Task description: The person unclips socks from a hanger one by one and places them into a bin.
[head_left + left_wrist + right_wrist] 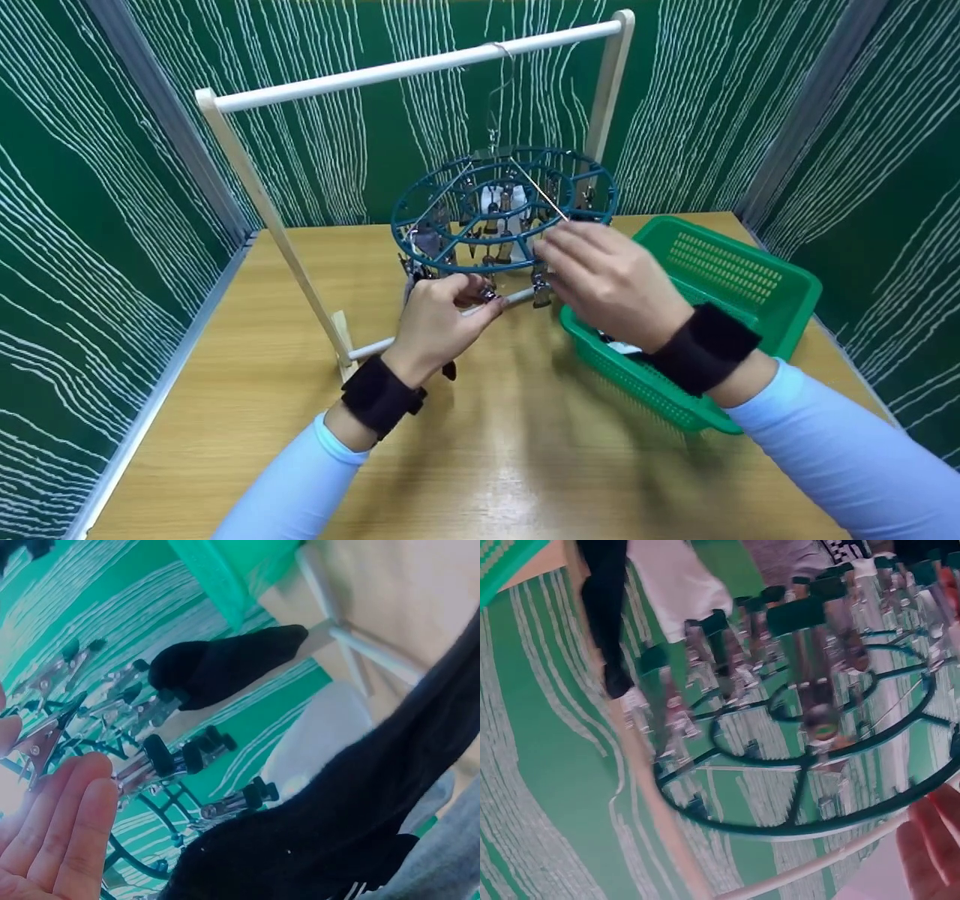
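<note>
A round teal drying hanger (795,831) with metal clips hangs by its hook from a rack's white bar. At its near edge my left hand (441,319) pinches a metal clip (43,744) between thumb and fingers. My right hand (600,277) is at the right front of the rim, its fingers (922,847) fairly straight and by the ring; whether they touch it is unclear. A long black sock (322,799), a shorter black sock (225,664) and a white sock (315,742) hang below the clips.
A green plastic basket (806,300) stands at the right on the wooden table (247,420), with a black and white cloth item (621,347) inside, partly behind my right wrist. The wooden rack's left post (274,225) rises beside the hanger. Green white-lined walls enclose the table.
</note>
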`<state>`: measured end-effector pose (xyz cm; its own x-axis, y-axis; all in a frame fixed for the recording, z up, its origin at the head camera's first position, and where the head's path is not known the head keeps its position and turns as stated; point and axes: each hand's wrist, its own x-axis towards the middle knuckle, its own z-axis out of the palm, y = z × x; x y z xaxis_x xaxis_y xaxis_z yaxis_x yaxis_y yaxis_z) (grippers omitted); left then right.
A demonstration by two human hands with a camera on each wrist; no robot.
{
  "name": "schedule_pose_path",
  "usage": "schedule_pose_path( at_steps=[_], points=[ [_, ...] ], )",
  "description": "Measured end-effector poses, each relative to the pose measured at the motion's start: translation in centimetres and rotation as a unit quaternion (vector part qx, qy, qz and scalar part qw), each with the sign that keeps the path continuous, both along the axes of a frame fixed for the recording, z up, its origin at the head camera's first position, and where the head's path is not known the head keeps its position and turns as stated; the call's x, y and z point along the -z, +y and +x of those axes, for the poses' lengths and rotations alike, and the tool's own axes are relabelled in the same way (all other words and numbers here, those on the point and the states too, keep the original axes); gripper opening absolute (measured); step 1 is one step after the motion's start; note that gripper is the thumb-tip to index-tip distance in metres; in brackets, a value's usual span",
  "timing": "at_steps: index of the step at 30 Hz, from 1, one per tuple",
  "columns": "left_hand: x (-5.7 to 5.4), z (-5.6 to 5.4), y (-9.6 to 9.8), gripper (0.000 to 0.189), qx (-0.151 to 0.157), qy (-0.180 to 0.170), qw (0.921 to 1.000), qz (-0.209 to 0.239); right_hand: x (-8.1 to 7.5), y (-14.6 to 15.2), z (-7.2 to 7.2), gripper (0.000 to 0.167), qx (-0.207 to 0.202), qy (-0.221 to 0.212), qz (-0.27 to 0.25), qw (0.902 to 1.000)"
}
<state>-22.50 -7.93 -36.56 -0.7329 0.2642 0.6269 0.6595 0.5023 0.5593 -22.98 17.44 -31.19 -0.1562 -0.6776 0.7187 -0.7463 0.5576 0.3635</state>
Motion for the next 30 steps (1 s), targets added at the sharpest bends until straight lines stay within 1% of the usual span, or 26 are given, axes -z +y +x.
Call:
schedule_pose_path(
  at_steps=[3,7,13,15,17,20,23,24,25,27,28,30],
  points=[
    [0.0,0.0,0.0,0.02,-0.001,0.009,0.9999,-0.009,0.1,-1.0,0.0,0.031,-0.008,0.014,0.022,0.9996],
    [0.0,0.1,0.0,0.02,-0.002,0.019,0.9996,-0.021,0.2,-1.7,-0.1,0.031,-0.003,0.015,0.039,0.9991],
    [0.1,0.3,-0.4,0.022,0.004,0.031,0.9989,-0.035,0.2,-1.6,0.0,0.03,0.015,0.013,0.054,0.9983],
    [0.1,0.3,-0.7,0.024,0.008,0.04,0.9985,-0.037,0.2,-1.5,0.0,0.03,0.023,0.012,0.061,0.9978],
    [0.0,0.3,-1.1,0.027,0.01,0.06,0.9974,-0.037,0.2,-1.4,0.0,0.029,0.026,0.01,0.064,0.9976],
    [-0.4,0.1,-2.0,0.027,0.011,0.124,0.9918,-0.03,0.2,-1.2,-0.1,0.026,0.021,0.009,0.054,0.9983],
    [-1.0,-0.5,-3.4,0.017,0.004,0.204,0.9789,-0.009,0.3,-1.0,-0.2,0.022,0.014,0.009,0.043,0.9989],
    [-1.2,-0.8,-3.9,0.013,0.001,0.225,0.9742,-0.002,0.4,-1.0,-0.3,0.021,0.012,0.009,0.041,0.999],
    [-1.5,-1.1,-4.3,0.01,-0.002,0.239,0.971,0.005,0.4,-0.9,-0.3,0.021,0.011,0.009,0.04,0.9991],
    [-1.9,-1.7,-5.4,0.009,-0.016,0.251,0.9678,0.001,0.4,-0.8,-0.4,0.02,0.011,0.009,0.041,0.9991],
    [-2.1,-2.0,-5.9,0.012,-0.023,0.245,0.9693,-0.007,0.5,-0.7,-0.5,0.02,0.01,0.008,0.042,0.999],
    [-2.4,-2.5,-7.0,0.024,-0.035,0.212,0.9756,-0.043,0.6,-0.6,-0.5,0.021,0.011,0.008,0.043,0.999]
  ],
)
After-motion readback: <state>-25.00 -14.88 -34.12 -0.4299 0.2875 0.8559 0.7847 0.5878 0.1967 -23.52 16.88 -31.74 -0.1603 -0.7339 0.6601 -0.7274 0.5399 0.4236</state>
